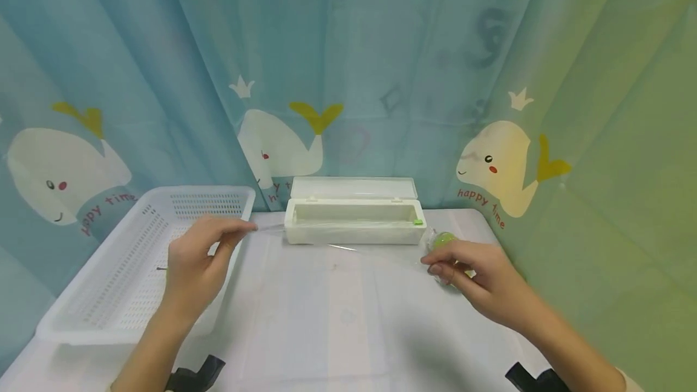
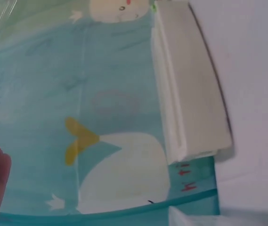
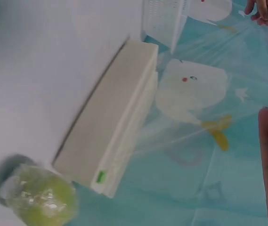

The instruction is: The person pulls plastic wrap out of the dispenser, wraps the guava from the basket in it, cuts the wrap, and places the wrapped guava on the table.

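Observation:
A thin sheet of clear plastic wrap is stretched between the two hands, above the table. My left hand pinches one end with thumb and fingertips, over the right side of the white basket. The other end is pinched by my right hand, at the right of the table. Behind the sheet stands a white wrap dispenser box, its lid raised and a green slider at its right end. Partly hidden behind my right hand is a round green fruit covered in clear wrap.
On the left stands a white perforated basket with a small dark thin object in it. A whale-print curtain hangs behind the table and along the right side. The table's cloth is pale and striped.

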`<move>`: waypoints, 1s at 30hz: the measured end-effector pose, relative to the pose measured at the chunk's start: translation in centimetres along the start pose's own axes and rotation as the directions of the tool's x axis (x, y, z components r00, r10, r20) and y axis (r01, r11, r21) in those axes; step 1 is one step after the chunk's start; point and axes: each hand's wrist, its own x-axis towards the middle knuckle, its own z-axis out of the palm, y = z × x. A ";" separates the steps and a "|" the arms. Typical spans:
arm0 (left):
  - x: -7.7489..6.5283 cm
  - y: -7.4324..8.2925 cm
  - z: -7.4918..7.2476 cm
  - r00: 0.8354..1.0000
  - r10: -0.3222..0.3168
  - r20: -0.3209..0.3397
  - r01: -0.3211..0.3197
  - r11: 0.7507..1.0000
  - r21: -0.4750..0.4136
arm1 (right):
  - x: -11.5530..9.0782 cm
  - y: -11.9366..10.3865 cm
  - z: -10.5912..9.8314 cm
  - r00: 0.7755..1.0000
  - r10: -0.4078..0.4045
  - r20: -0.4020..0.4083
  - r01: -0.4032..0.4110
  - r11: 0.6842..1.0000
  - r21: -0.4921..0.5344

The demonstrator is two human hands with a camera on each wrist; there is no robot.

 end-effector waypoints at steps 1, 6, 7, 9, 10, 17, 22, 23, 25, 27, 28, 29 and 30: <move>-0.3 0.1 -0.1 1.000 0.017 0.000 -0.017 1.000 -0.015 | -0.3 0.0 0.2 1.000 -0.016 0.006 0.016 1.000 -0.006; -1.8 0.4 -0.5 0.990 0.139 0.023 -0.136 0.987 -0.085 | -1.9 0.3 0.7 0.998 -0.047 0.037 0.047 0.999 0.006; -2.1 0.5 -0.6 0.986 0.164 0.035 -0.160 0.982 -0.100 | -2.2 0.4 0.8 0.998 -0.057 0.042 0.056 0.998 0.012; -2.8 0.6 -0.8 0.976 0.210 0.058 -0.200 0.969 -0.143 | -2.8 0.7 1.1 0.995 -0.083 0.053 0.082 0.996 0.027; -3.2 0.7 -0.8 0.972 0.225 0.070 -0.212 0.964 -0.163 | -3.1 0.8 1.2 0.993 -0.100 0.057 0.098 0.995 0.034; -6.3 0.9 -0.7 0.963 0.216 0.160 -0.175 0.956 -0.235 | -4.7 1.3 1.9 0.988 -0.088 0.124 0.078 0.994 0.077; -8.5 0.7 -0.8 0.957 0.165 0.240 -0.112 0.970 -0.218 | -5.8 1.5 2.7 0.983 -0.020 0.181 0.003 0.995 0.095; -8.9 0.6 -0.8 0.954 0.155 0.258 -0.100 0.972 -0.215 | -6.0 1.6 3.0 0.983 -0.016 0.185 -0.002 0.995 0.098; -9.6 0.4 -0.8 0.946 0.134 0.295 -0.073 0.975 -0.209 | -6.5 1.9 3.5 0.982 -0.012 0.191 -0.009 0.994 0.109; -10.2 0.2 -0.7 0.939 0.127 0.321 -0.057 0.974 -0.219 | -7.1 2.3 4.0 0.980 -0.009 0.197 -0.015 0.992 0.121; -10.5 0.1 -0.7 0.934 0.123 0.334 -0.047 0.973 -0.225 | -7.4 2.4 4.3 0.980 -0.011 0.200 -0.014 0.992 0.128; -10.8 0.1 -0.6 0.931 0.122 0.345 -0.041 0.972 -0.233 | -7.6 2.6 4.5 0.979 -0.011 0.204 -0.016 0.991 0.133; -11.1 0.0 -0.6 0.927 0.120 0.356 -0.036 0.971 -0.235 | -7.9 2.8 4.8 0.979 -0.017 0.204 -0.011 0.991 0.136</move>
